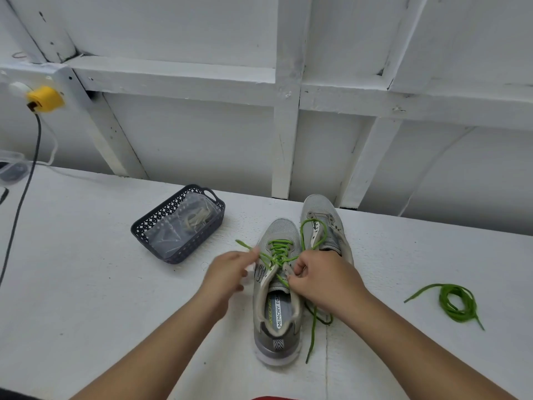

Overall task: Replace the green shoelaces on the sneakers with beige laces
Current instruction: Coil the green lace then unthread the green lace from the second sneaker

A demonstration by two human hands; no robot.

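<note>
Two grey sneakers stand side by side on the white table. The near sneaker [275, 310] still carries a green lace [278, 249] through its eyelets. My left hand [227, 272] pinches one end of that lace at the shoe's left side; the hand is blurred. My right hand [320, 280] grips the lace at the shoe's right upper eyelets. The far sneaker [326, 217] has only a loose green loop lying over its tongue. A removed green lace [454, 303] lies coiled on the table to the right. Beige laces [197, 217] sit in a plastic bag inside the dark basket [161, 217].
A white wooden wall frame [285, 140] rises right behind the table's back edge. At the far left are a yellow plug [44, 98] with a black cable [23, 197] hanging down and a clear plastic box [10, 168].
</note>
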